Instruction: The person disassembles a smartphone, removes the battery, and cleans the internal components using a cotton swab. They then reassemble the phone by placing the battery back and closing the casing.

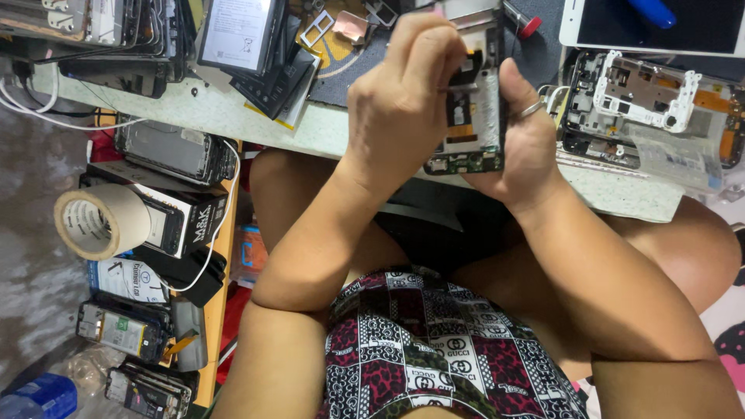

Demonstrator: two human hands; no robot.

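Opened phone (pixel 473 116) held over the table edge (pixel 326 136), back cover off, circuit board and frame bare; inner parts not yet out, nothing reassembled. Right hand (pixel 528 143) is clamped around the phone's side. Left hand (pixel 407 93) has fingers pinched together at the phone's top, probably on a small part, view too tight to be sure. Right of the phone: another stripped phone (pixel 644 101). Left of the phone: dark batteries with a white label (pixel 240 35). Lower left of the phone: beige tape roll (pixel 101 221), black-and-white box (pixel 190 221).
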